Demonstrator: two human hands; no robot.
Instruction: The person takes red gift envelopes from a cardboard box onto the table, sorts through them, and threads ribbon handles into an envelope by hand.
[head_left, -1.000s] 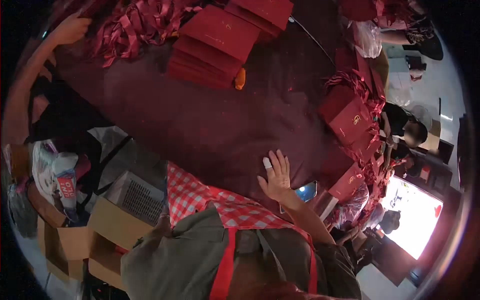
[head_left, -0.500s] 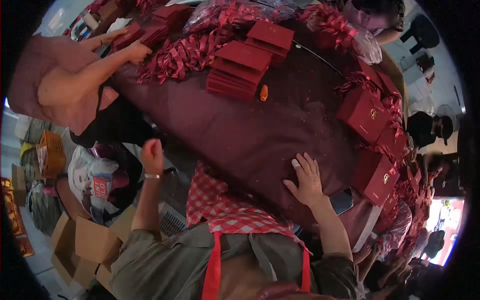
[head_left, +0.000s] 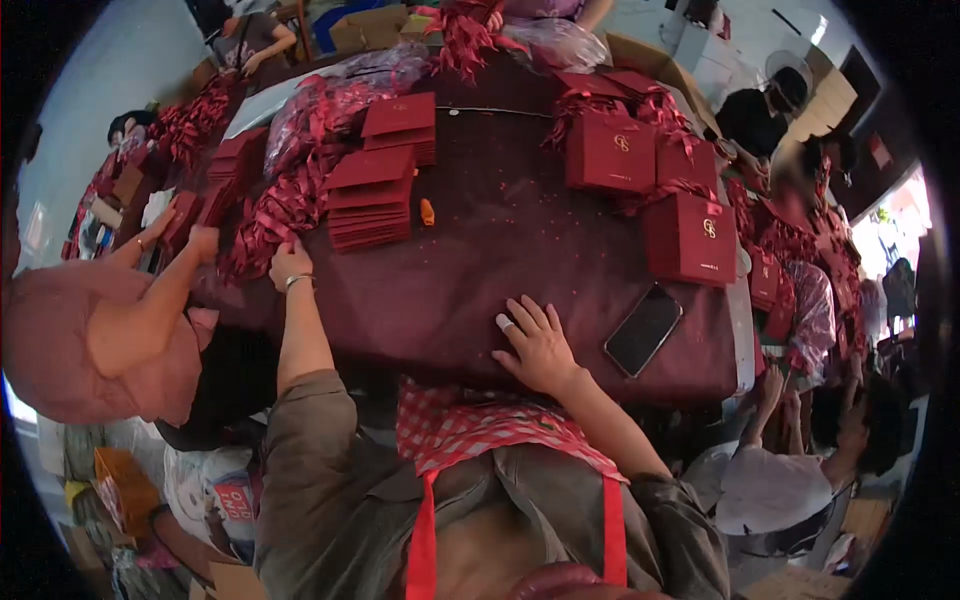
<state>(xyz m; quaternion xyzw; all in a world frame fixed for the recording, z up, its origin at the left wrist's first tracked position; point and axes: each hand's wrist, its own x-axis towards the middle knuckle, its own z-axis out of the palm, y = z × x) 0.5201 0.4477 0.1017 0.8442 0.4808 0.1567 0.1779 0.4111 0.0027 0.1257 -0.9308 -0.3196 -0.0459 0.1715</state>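
Red ribbons (head_left: 272, 222) at left hand (head_left: 291, 264), more inside plastic (head_left: 345, 92)

Before you, the ribbons (head_left: 268, 228) have a satin-like gloss; the bags (head_left: 678, 250) look like smooth, matt paper or card, their gold print (head_left: 711, 229) faintly shiny; the tablecloth (head_left: 480, 270) seems a smooth fabric with a dull sheen and soft creases. Your phone (head_left: 644, 330) shows a dark, glassy, glossy face; your bracelet (head_left: 298, 281) gleams like polished metal; your finger wrap (head_left: 504, 321) looks matt; your apron (head_left: 520, 440) and shirt (head_left: 310, 420) are matt, wrinkled cloth; the far plastic bag (head_left: 575, 48) is thin, clear, crinkled and glossy; the box (head_left: 368, 28) is dull cardboard.
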